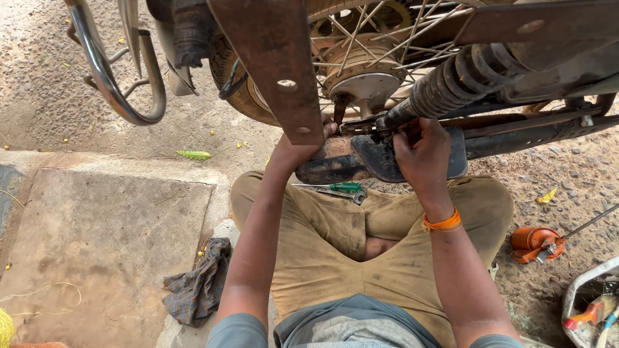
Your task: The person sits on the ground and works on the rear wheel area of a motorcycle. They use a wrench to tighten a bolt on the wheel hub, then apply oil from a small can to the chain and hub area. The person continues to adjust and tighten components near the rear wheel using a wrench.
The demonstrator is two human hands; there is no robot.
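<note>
I sit on the ground under the rear of a motorcycle. My right hand (422,154) presses its fingers against the lower mount of the black shock absorber (454,80), over a black chain cover (380,161). My left hand (303,151) reaches up behind a rusty metal bracket (274,58), next to the spoked wheel hub (361,71); its fingers are hidden. A green-handled screwdriver (332,187) and a metal wrench (345,194) rest on my lap.
An orange oil can (535,243) lies on the gravel at right. A white tub (590,309) of tools sits at the lower right. A checked rag (196,283) lies on the concrete slab (103,245) at left. A chrome guard (113,71) hangs at upper left.
</note>
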